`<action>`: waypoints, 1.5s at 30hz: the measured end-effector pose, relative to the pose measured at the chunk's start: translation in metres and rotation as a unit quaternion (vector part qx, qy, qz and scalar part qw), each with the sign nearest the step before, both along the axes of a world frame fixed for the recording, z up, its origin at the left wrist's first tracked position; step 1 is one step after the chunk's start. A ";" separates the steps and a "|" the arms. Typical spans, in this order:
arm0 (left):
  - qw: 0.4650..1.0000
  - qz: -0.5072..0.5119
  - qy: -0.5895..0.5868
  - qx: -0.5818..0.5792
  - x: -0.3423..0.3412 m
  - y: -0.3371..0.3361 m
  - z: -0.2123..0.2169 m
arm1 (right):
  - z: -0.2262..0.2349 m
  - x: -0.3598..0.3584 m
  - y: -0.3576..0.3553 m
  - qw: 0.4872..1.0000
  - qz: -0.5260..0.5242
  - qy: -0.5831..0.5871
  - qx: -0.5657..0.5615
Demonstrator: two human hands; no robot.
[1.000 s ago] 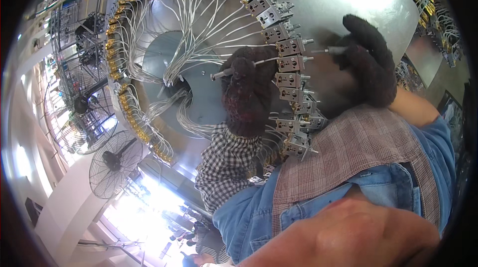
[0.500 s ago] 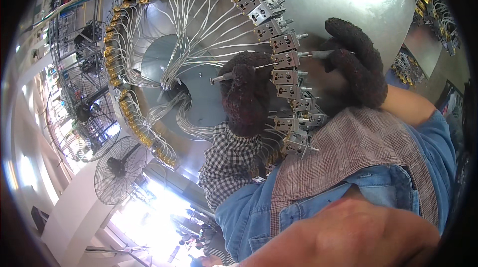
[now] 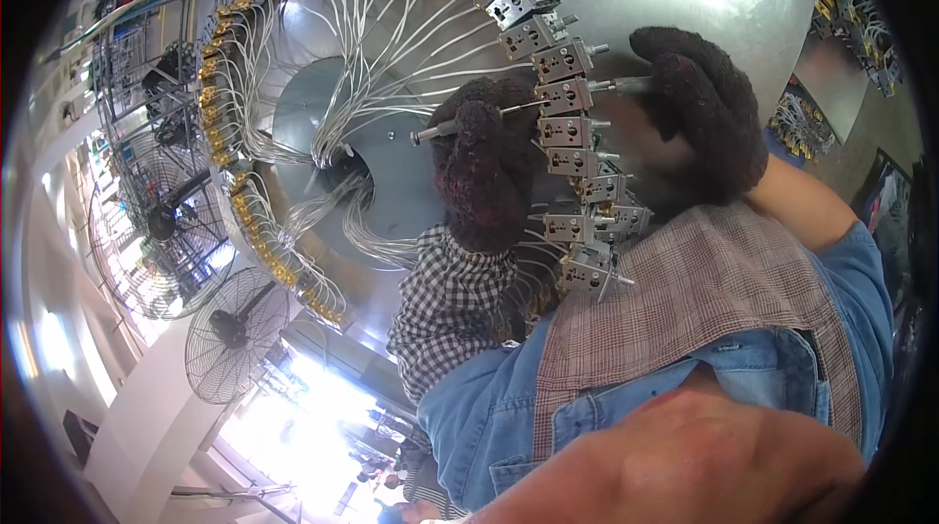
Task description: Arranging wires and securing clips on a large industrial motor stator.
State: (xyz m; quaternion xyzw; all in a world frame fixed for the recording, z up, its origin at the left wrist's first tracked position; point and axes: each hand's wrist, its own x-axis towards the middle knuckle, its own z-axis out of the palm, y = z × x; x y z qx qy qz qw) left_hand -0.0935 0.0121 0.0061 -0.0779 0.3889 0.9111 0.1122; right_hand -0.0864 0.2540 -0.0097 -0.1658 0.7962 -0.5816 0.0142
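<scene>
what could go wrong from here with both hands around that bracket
The thin rod in the left hand points at the metal bracket; if it slips, it might scrape the bracket or nearby white wires.

The right hand holds a grey cylindrical piece at the bracket's other side; the thick glove could dull its grip.

The checked sleeve lies close to the bracket ring and might snag.

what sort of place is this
Probably a factory assembly workshop: white cables run out to a ring of small metal blocks, and a wire-caged fan shows at lower left.
</scene>
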 end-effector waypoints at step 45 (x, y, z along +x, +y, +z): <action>0.997 0.006 0.069 -0.037 -0.001 0.003 -0.004 | 0.006 -0.002 -0.009 0.989 -0.077 -0.078 -0.102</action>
